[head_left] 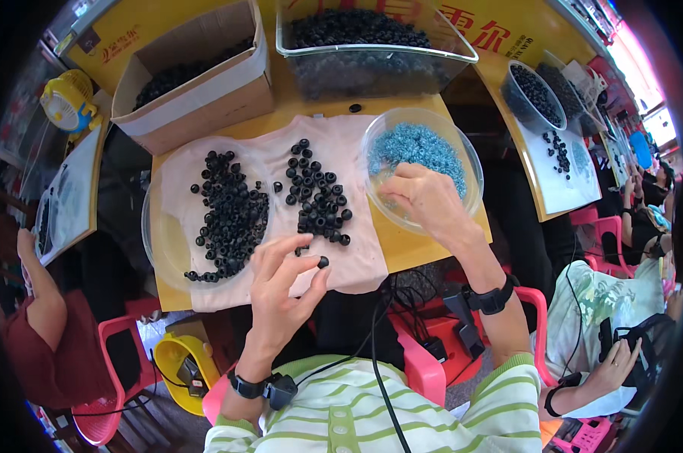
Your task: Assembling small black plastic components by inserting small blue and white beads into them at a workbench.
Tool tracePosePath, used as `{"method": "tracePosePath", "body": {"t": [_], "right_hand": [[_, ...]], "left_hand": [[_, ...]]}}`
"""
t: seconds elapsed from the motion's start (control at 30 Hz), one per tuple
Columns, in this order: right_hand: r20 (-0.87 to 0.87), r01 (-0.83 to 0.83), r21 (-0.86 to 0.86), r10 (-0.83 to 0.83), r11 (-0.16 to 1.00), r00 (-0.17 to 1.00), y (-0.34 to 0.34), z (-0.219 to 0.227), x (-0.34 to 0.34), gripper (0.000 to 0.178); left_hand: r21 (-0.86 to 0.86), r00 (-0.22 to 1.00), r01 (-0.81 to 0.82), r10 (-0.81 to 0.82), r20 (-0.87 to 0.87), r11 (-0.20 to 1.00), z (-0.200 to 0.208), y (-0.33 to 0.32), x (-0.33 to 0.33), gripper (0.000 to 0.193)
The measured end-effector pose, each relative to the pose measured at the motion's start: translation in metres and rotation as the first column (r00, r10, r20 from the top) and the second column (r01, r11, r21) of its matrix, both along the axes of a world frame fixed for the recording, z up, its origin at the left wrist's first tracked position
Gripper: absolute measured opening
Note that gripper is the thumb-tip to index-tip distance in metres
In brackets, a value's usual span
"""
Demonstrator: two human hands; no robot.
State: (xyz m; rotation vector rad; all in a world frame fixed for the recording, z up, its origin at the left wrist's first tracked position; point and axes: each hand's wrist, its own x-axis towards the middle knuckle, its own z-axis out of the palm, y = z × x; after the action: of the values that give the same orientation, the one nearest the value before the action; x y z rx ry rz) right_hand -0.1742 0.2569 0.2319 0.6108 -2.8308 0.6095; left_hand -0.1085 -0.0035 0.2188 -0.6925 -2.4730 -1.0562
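Note:
My left hand (pixel 279 291) is closed in a pinch, with a round black bead (pixel 323 262) between thumb and forefinger. It hovers over the near edge of a pale pink cloth (pixel 360 272). My right hand (pixel 436 202) reaches into a round clear plastic bowl (pixel 476 170) of small pale-blue pieces (pixel 417 143). Its fingertips are pinched together at the pieces; what they hold, if anything, is too small to make out. On the cloth lie two groups of black beads: a dense pile (pixel 228 215) in a clear round dish (pixel 169 260), and a looser group (pixel 322 200) to its right.
At the table's back stand a cardboard box (pixel 198 109) and a clear plastic bin (pixel 371 72), both holding black pieces. A yellow fan (pixel 68 102) is at far left. Co-workers sit either side; another bead-filled bowl (pixel 534 98) is at right. Cables (pixel 386 385) hang before me.

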Motion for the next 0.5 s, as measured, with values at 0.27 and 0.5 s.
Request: {"method": "tracePosePath", "body": {"t": [0.27,0.5], "right_hand": [[-0.024,-0.027,-0.023,0.026,0.999,0.999,-0.003,-0.001,0.0,0.009],[0.176,0.19,-0.338,-0.136,0.922,0.975,-0.004,0.016,0.009,0.01]], "left_hand": [[0.857,0.719,-0.279,-0.497,0.485,0.433,-0.003,0.005,0.018,0.012],[0.847,0.531,-0.49,-0.699,0.479,0.207,-0.01,0.004,0.023,0.021]]}}
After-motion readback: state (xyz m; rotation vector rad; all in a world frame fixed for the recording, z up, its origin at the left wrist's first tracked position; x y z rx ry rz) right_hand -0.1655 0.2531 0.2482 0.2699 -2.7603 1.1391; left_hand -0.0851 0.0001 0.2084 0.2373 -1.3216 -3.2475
